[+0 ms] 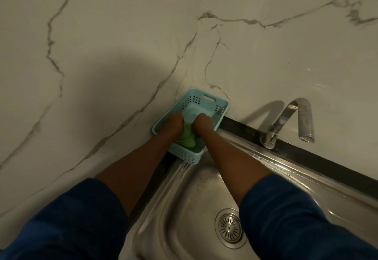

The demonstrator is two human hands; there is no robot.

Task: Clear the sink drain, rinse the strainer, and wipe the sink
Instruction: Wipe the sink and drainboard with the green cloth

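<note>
Left hand and right hand curl fingers round the cloth in the basket at the sink's far corner. I fear a tug tips it in. Strainer sits in the drain.

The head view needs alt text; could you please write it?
The left hand and right hand reach into a light blue basket holding a green cloth, beside a steel sink. The strainer sits in the drain.

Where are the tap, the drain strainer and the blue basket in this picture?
tap [305, 120]: head view, on its downturned spout.
drain strainer [229, 227]: head view, on its slotted middle.
blue basket [190, 157]: head view, on its near perforated wall.
</note>
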